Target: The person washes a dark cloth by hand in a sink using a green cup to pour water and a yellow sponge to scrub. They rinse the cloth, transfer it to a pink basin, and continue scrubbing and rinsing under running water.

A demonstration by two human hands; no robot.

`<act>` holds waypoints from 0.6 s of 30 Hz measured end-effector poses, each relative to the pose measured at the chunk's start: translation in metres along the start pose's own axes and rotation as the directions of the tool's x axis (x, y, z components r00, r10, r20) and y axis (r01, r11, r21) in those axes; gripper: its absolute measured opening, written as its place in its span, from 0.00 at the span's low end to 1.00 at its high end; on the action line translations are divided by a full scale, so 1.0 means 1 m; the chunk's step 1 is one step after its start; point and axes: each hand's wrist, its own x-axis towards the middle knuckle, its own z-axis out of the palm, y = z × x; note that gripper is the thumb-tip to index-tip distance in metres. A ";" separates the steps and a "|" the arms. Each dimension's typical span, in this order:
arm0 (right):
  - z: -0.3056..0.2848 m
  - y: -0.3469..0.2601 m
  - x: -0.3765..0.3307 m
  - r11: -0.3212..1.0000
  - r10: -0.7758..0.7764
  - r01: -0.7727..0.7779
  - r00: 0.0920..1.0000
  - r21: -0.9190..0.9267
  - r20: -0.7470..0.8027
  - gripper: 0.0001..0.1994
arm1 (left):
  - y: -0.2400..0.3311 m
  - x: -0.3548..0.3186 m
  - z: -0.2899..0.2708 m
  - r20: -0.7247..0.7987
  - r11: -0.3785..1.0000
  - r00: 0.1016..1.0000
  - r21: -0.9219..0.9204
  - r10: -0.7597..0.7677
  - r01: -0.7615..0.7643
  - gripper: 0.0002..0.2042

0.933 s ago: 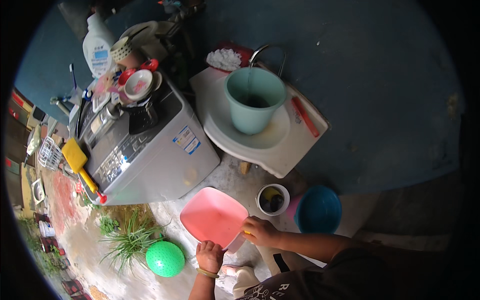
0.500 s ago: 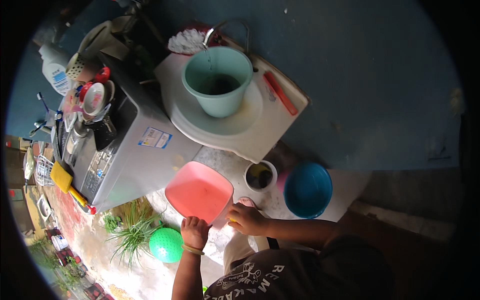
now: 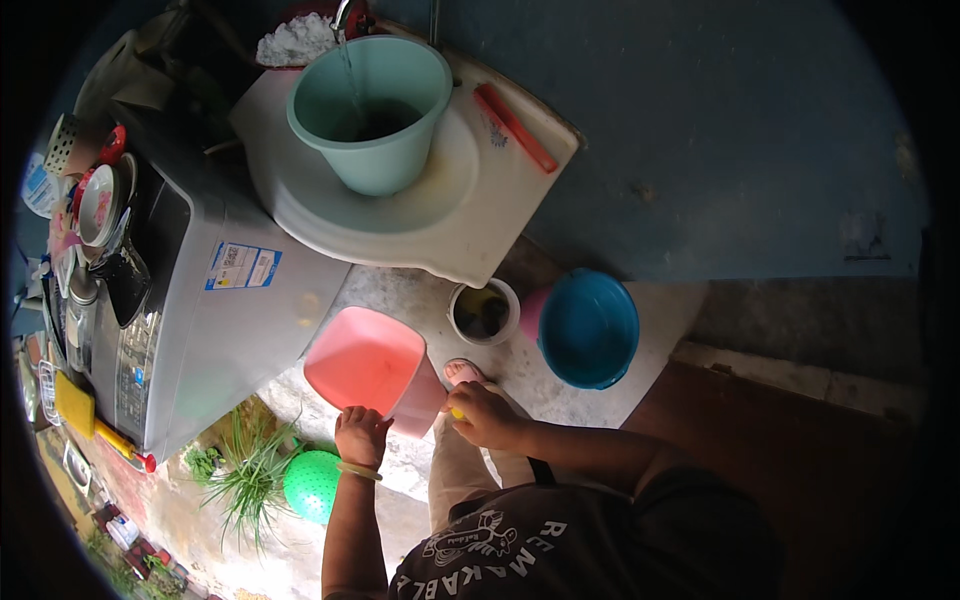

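Biggest thing in shot is the grey washing machine on the left, lid cluttered with dishes, and there's a rectangular sticker on its sloping top: white with a blue band along its upper edge and small square patterns, print too small to make out. Beside it, the white sink, a mint-green bucket standing in its bowl with a thin stream of water falling into it, and a red-orange brush lying along the sink's right edge.

Down on the concrete floor, a blue basin sits at the right, a small white pot just beside it with a dark inside.

Now the pink tub, rectangular, held tilted above the floor in front of the machine, its open side facing up at the camera. The left hand grips its near rim, fingers curled over the edge, a pale bangle on the wrist. The right hand is at the tub's right corner, fingers bent and closed around something small and yellow; I can't tell what.

Lower left, a green ball lies next to a spiky green plant. A yellow brush lies at the machine's near end.
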 end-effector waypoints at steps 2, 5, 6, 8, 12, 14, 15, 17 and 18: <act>0.008 0.002 0.001 1.000 -0.004 0.003 1.000 -0.011 -0.020 0.15 | -0.009 0.000 0.005 -0.011 0.999 1.000 -0.044 -0.018 0.017 0.09; 0.027 0.004 -0.001 0.997 0.033 -0.027 0.997 0.076 -0.067 0.16 | -0.019 -0.001 0.012 -0.024 0.998 0.999 -0.061 -0.026 0.024 0.08; 0.033 0.002 -0.001 0.993 0.070 -0.062 0.995 0.099 -0.078 0.17 | -0.022 -0.001 0.013 -0.028 0.998 0.999 -0.060 -0.034 0.032 0.08; 0.043 -0.002 -0.001 0.981 0.140 -0.125 0.986 0.150 -0.094 0.19 | -0.026 -0.003 0.013 -0.027 0.998 0.999 -0.058 -0.032 0.030 0.08; 0.031 -0.007 0.004 0.856 0.310 -0.286 0.951 0.430 0.015 0.18 | -0.034 -0.005 0.013 -0.036 0.999 0.999 -0.050 0.001 -0.003 0.08; 0.015 -0.020 0.011 0.433 0.391 -0.385 0.895 0.815 0.216 0.17 | -0.040 -0.008 0.011 -0.048 0.999 0.999 -0.040 -0.003 0.001 0.08; 0.004 -0.020 0.013 0.470 0.313 -0.359 0.922 0.806 0.228 0.19 | -0.041 -0.008 0.010 -0.045 1.000 0.999 -0.030 -0.010 0.008 0.08; -0.007 -0.034 0.017 0.282 0.291 -0.347 0.919 0.895 0.265 0.18 | -0.045 -0.010 0.009 -0.049 0.999 0.999 -0.030 -0.022 0.021 0.09; -0.011 -0.039 0.019 0.215 0.290 -0.342 0.917 0.915 0.274 0.17 | -0.046 -0.011 0.009 -0.051 0.999 0.998 -0.036 -0.027 0.025 0.09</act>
